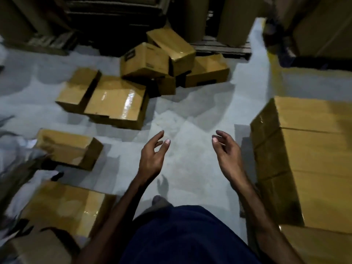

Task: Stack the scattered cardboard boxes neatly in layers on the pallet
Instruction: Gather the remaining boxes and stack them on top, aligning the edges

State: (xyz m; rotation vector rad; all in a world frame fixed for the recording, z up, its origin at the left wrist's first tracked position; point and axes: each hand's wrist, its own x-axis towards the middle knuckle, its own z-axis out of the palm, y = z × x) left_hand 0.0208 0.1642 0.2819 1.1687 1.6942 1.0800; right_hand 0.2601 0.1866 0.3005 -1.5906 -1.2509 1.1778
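Cardboard boxes lie scattered over the grey floor [190, 168]. Ahead, a jumbled heap [163, 61] has several tilted boxes leaning on one another; the nearest tilted box [144, 61] carries dark printed labels, too blurred to read. Just left of the heap, a flat taped box [116, 100] rests partly over a neighbouring box [76, 90]. Nearer on the left lie a single small box [68, 147] and, below it, a larger box [64, 206]. On the right stands a neat stack of boxes [308, 159], several layers high; what it stands on is hidden. Both hands hover over the bare floor, apart from every box: the left hand [152, 157] and the right hand [226, 151] have fingers loosely spread, released, holding nothing. Dark shelving [114, 20] and tall cartons line the back.
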